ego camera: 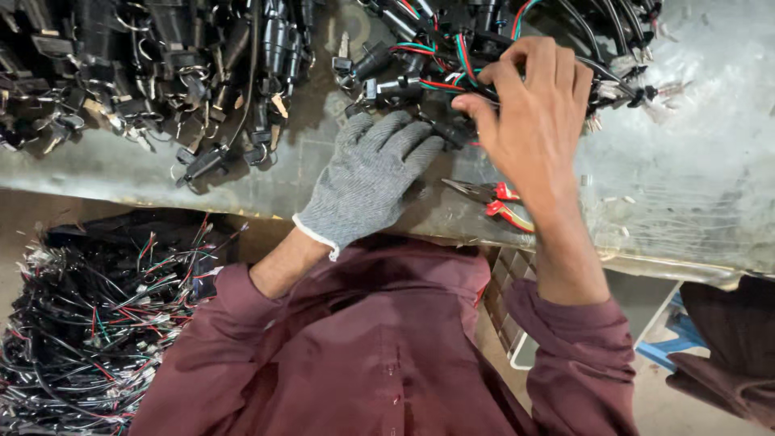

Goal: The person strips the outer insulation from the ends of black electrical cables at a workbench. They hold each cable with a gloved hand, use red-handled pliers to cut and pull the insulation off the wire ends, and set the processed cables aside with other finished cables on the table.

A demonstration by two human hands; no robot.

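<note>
My left hand (367,182), in a grey knitted glove, lies flat on the metal table (694,194), its fingertips touching a small black connector (449,133). My bare right hand (533,109) is curled over a tangle of black parts with red, green and black wires (436,56) at the table's far side. Its thumb and fingers pinch into that wire bundle just above the gloved fingertips. What exactly sits inside its grip is hidden by the fingers.
Red-handled pliers (496,202) lie on the table under my right wrist. A heap of black switches with keys (161,73) covers the far left. A bin of wire harnesses (97,323) stands lower left, a white crate (517,343) below the table, another person's dark sleeve (726,347) at right.
</note>
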